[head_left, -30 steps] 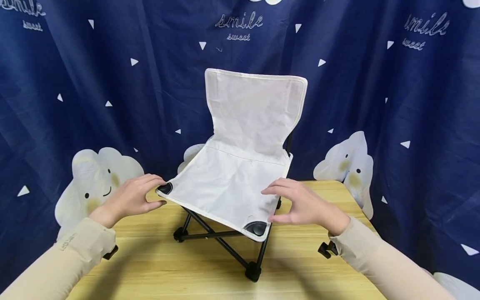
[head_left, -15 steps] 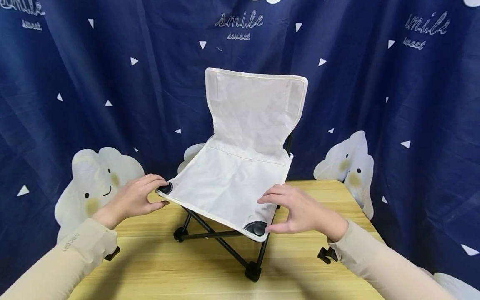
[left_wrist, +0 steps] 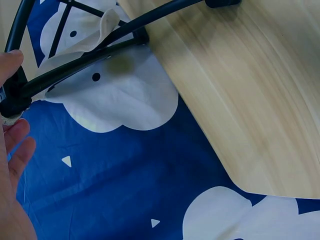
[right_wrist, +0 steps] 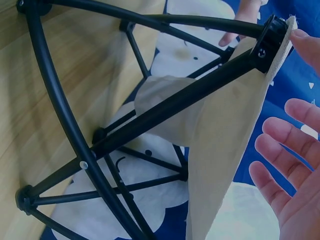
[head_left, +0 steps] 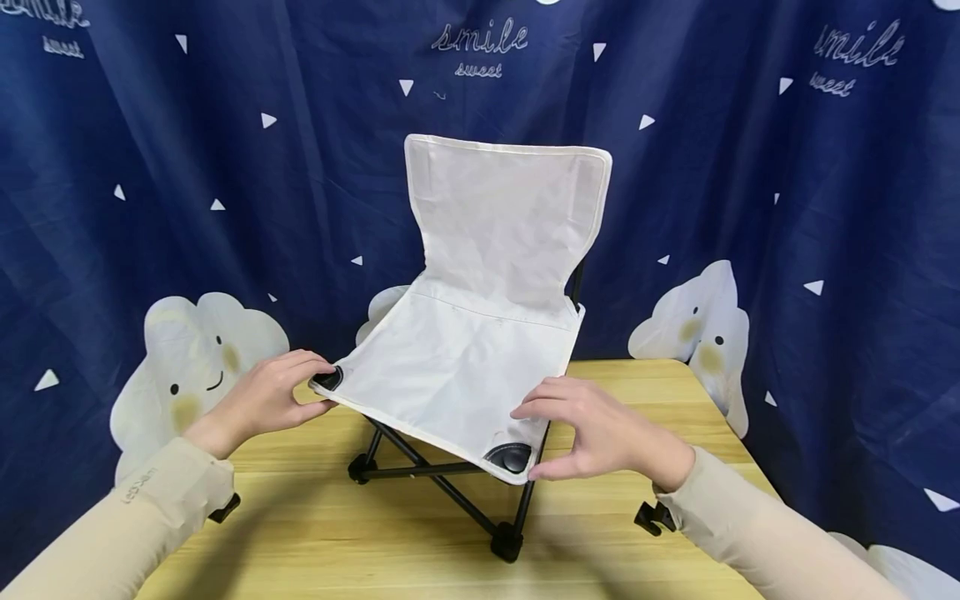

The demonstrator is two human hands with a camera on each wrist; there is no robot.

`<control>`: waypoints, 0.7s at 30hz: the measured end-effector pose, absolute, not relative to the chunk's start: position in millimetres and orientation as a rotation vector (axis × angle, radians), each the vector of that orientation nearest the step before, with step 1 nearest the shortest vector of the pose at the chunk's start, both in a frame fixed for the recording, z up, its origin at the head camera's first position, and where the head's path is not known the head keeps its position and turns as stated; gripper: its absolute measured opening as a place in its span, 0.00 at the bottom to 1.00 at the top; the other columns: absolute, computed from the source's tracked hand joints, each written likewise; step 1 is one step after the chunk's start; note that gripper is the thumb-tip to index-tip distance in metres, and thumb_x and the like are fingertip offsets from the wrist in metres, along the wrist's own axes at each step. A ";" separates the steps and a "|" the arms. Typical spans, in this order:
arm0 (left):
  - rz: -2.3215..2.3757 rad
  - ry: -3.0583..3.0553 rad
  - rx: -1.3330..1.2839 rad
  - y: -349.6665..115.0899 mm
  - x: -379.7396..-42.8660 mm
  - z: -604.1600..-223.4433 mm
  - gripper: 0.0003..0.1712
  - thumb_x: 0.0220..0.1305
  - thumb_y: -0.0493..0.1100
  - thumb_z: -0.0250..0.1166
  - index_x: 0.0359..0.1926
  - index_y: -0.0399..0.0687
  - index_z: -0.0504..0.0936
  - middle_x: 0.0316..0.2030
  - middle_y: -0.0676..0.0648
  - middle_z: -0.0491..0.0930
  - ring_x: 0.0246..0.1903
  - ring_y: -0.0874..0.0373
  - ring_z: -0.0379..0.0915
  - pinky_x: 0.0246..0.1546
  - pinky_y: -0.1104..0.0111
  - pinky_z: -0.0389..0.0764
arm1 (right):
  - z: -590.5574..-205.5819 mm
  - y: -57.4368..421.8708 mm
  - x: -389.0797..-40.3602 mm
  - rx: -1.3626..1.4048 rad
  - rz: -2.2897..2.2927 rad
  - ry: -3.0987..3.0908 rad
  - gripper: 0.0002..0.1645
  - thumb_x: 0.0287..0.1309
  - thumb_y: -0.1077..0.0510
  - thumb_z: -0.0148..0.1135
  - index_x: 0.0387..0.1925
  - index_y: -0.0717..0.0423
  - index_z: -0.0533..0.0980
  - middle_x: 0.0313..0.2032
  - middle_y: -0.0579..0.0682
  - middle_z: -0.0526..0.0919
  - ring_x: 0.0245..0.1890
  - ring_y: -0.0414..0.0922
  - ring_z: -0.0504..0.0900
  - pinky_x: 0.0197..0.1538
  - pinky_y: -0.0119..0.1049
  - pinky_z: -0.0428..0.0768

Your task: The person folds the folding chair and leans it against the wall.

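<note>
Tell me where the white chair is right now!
In the head view, the white chair stands mid-picture on the wooden table, in front of the blue curtain, with the left grip and right grip at its front seat corners.

The left arm [head_left: 112, 533] and right arm [head_left: 772, 533] are stretched forward.
The left hand [head_left: 266, 396] and right hand [head_left: 596, 429] are held apart, thumbs [head_left: 557, 468] spread from gently bent fingers [head_left: 557, 390].

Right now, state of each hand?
Left hand: at a front corner of the chair; gripping or not, cannot tell.
Right hand: open, holding nothing.
</note>
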State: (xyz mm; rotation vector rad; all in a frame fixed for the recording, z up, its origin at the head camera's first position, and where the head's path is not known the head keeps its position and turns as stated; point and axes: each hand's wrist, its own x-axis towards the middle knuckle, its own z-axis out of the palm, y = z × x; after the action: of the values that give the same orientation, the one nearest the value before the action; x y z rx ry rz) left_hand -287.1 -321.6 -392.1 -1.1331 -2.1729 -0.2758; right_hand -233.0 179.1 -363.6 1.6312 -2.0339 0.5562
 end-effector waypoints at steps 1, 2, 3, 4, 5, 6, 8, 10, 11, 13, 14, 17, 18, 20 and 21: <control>-0.278 -2.172 -1.131 -321.5 -286.7 -391.8 0.29 0.38 0.41 0.85 0.46 0.40 0.89 0.42 0.48 0.90 0.40 0.52 0.86 0.40 0.57 0.85 | -363.8 178.6 -232.5 1.635 0.554 -2.033 0.37 0.50 0.38 0.85 0.54 0.57 0.85 0.48 0.45 0.89 0.45 0.41 0.86 0.50 0.33 0.86; -0.280 -2.172 -1.130 -321.4 -286.2 -391.6 0.29 0.38 0.41 0.85 0.46 0.41 0.89 0.42 0.48 0.90 0.40 0.52 0.86 0.40 0.56 0.85 | -364.0 178.1 -232.0 1.638 0.550 -2.031 0.37 0.50 0.38 0.85 0.54 0.56 0.85 0.48 0.45 0.89 0.46 0.41 0.86 0.50 0.33 0.86; -0.281 -2.171 -1.128 -321.4 -285.8 -391.4 0.29 0.38 0.40 0.85 0.46 0.41 0.89 0.42 0.48 0.90 0.40 0.52 0.87 0.40 0.56 0.85 | -364.2 177.6 -231.4 1.641 0.547 -2.030 0.37 0.50 0.38 0.85 0.54 0.56 0.85 0.48 0.45 0.89 0.46 0.41 0.86 0.51 0.33 0.86; -0.283 -2.170 -1.126 -321.5 -285.4 -391.3 0.29 0.37 0.40 0.85 0.46 0.41 0.89 0.42 0.48 0.90 0.40 0.52 0.87 0.39 0.56 0.85 | -364.6 177.0 -230.6 1.643 0.541 -2.029 0.38 0.49 0.38 0.86 0.54 0.56 0.85 0.48 0.45 0.89 0.46 0.41 0.86 0.51 0.33 0.86; -0.283 -2.170 -1.125 -321.5 -285.0 -391.2 0.29 0.37 0.39 0.84 0.46 0.41 0.89 0.42 0.48 0.90 0.40 0.52 0.87 0.39 0.56 0.85 | -365.1 176.3 -229.9 1.646 0.532 -2.026 0.38 0.48 0.38 0.86 0.54 0.55 0.85 0.47 0.45 0.89 0.46 0.41 0.86 0.51 0.34 0.86; -0.283 -2.170 -1.122 -321.5 -284.6 -391.2 0.28 0.38 0.39 0.84 0.46 0.41 0.89 0.42 0.48 0.90 0.40 0.52 0.87 0.39 0.56 0.85 | -365.6 175.5 -229.0 1.648 0.525 -2.024 0.38 0.48 0.38 0.86 0.55 0.55 0.85 0.47 0.44 0.89 0.46 0.41 0.86 0.51 0.34 0.86; -0.285 -2.169 -1.117 -321.7 -283.9 -391.6 0.28 0.38 0.38 0.84 0.46 0.41 0.89 0.42 0.48 0.90 0.40 0.52 0.87 0.39 0.56 0.85 | -367.0 174.0 -227.1 1.655 0.513 -2.021 0.38 0.47 0.38 0.87 0.55 0.54 0.85 0.47 0.44 0.88 0.46 0.41 0.86 0.51 0.33 0.85; -0.288 -2.171 -1.111 -321.8 -283.3 -392.1 0.27 0.38 0.38 0.83 0.46 0.41 0.89 0.42 0.48 0.90 0.40 0.52 0.87 0.40 0.57 0.84 | -368.5 172.2 -225.5 1.665 0.500 -2.017 0.38 0.47 0.38 0.87 0.55 0.53 0.85 0.47 0.43 0.88 0.46 0.41 0.85 0.50 0.33 0.85; -0.292 -2.171 -1.108 -321.8 -282.9 -392.3 0.27 0.38 0.37 0.83 0.46 0.41 0.89 0.42 0.48 0.90 0.40 0.52 0.87 0.41 0.57 0.84 | -369.2 171.4 -224.8 1.669 0.495 -2.014 0.38 0.47 0.38 0.87 0.55 0.53 0.85 0.46 0.43 0.88 0.45 0.41 0.85 0.50 0.33 0.85; -0.298 -2.170 -1.104 -321.7 -282.2 -392.5 0.26 0.39 0.37 0.83 0.45 0.41 0.89 0.42 0.48 0.91 0.40 0.52 0.87 0.42 0.57 0.83 | -370.3 170.0 -223.7 1.673 0.490 -2.007 0.37 0.48 0.38 0.86 0.55 0.53 0.85 0.46 0.43 0.88 0.45 0.40 0.84 0.50 0.33 0.85; -0.301 -2.170 -1.102 -321.5 -281.8 -392.5 0.26 0.39 0.36 0.82 0.45 0.41 0.89 0.42 0.48 0.90 0.41 0.52 0.87 0.42 0.58 0.83 | -370.7 169.3 -223.1 1.672 0.487 -2.004 0.37 0.48 0.38 0.86 0.54 0.53 0.85 0.46 0.43 0.88 0.45 0.41 0.84 0.50 0.33 0.84; -0.305 -2.169 -1.099 -320.9 -281.0 -391.9 0.25 0.40 0.35 0.82 0.45 0.41 0.89 0.43 0.48 0.90 0.41 0.52 0.87 0.42 0.58 0.83 | -371.6 167.4 -221.7 1.667 0.481 -1.991 0.35 0.48 0.38 0.86 0.53 0.52 0.86 0.46 0.43 0.87 0.44 0.41 0.83 0.49 0.33 0.84; -0.304 -2.169 -1.098 -320.7 -280.8 -391.6 0.25 0.40 0.35 0.82 0.45 0.41 0.89 0.43 0.48 0.90 0.41 0.52 0.87 0.42 0.58 0.83 | -371.8 166.7 -221.2 1.667 0.480 -1.988 0.34 0.48 0.39 0.86 0.52 0.52 0.86 0.45 0.43 0.87 0.44 0.41 0.83 0.48 0.33 0.84; -0.301 -2.173 -1.095 -320.2 -280.8 -391.5 0.25 0.40 0.35 0.82 0.44 0.41 0.89 0.43 0.48 0.90 0.41 0.52 0.87 0.42 0.59 0.83 | -372.4 165.5 -220.6 1.667 0.477 -1.983 0.34 0.47 0.40 0.87 0.51 0.52 0.86 0.45 0.43 0.87 0.43 0.40 0.83 0.48 0.32 0.83; -0.300 -2.175 -1.093 -320.0 -280.9 -391.4 0.24 0.40 0.35 0.82 0.44 0.42 0.89 0.43 0.48 0.90 0.41 0.52 0.87 0.42 0.59 0.83 | -372.7 164.9 -220.3 1.668 0.477 -1.980 0.34 0.46 0.41 0.88 0.51 0.51 0.86 0.45 0.43 0.87 0.43 0.40 0.83 0.47 0.32 0.83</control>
State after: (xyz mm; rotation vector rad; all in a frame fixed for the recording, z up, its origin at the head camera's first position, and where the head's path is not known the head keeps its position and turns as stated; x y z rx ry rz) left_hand -280.9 -320.0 -391.4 -1.0934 -2.1752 -0.2996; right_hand -220.3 164.9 -372.7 1.6677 -1.9804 0.4770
